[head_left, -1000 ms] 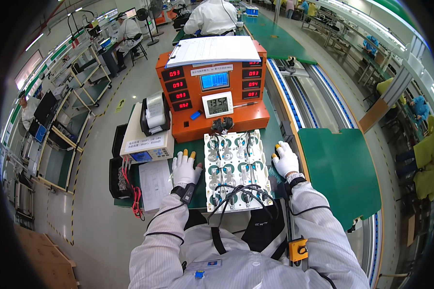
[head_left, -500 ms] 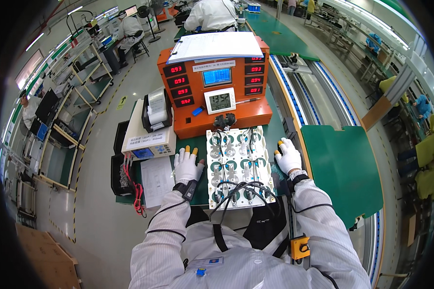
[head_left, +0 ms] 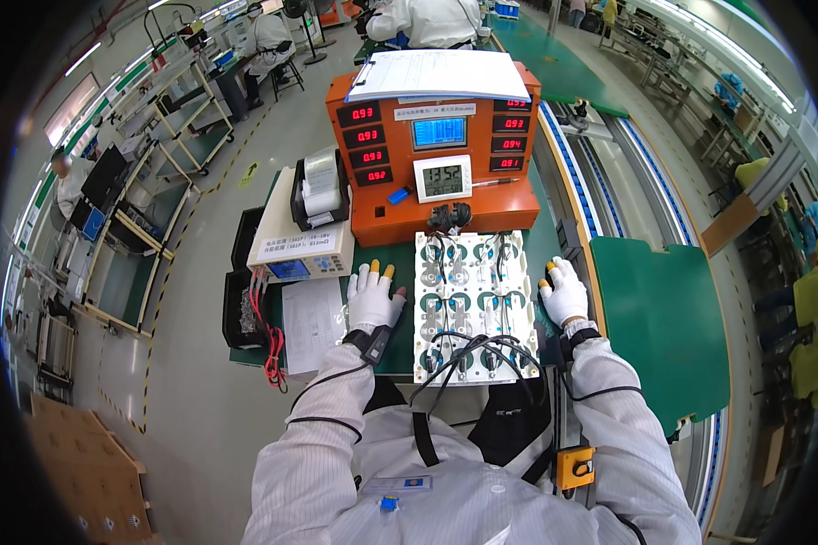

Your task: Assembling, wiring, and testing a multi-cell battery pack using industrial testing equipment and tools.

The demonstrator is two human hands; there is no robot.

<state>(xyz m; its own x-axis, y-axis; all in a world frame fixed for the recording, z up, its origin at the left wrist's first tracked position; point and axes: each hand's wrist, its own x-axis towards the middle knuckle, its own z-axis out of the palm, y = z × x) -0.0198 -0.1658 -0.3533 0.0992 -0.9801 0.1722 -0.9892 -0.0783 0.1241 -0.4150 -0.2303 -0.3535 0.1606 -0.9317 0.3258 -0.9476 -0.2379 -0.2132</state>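
My left hand (head_left: 375, 302), in a white glove with yellow fingertips, lies flat on the green bench with its fingers spread. Between my hands sits a white fixture block (head_left: 420, 320) carrying rows of metal parts over round green recesses. Black cables (head_left: 471, 349) loop across its near half and hang over the front edge. My right hand (head_left: 564, 295), gloved alike, rests open just right of the block, apart from it. Neither hand holds anything. Behind the block stands an orange tester box (head_left: 386, 211) with red digit displays and a small blue screen (head_left: 439, 133).
A clipboard with paper (head_left: 441, 74) tops the tester; a small clock (head_left: 443, 178) leans on it. Left are a white meter (head_left: 325, 263), a label printer (head_left: 321, 188), black bins (head_left: 238, 309), red leads (head_left: 274, 354) and a paper sheet (head_left: 313, 318). Conveyor rails (head_left: 600, 182) run along the right.
The whole view has shifted, so the bench and tester appear further right and slightly higher. My hands stay flat in their places beside the block.
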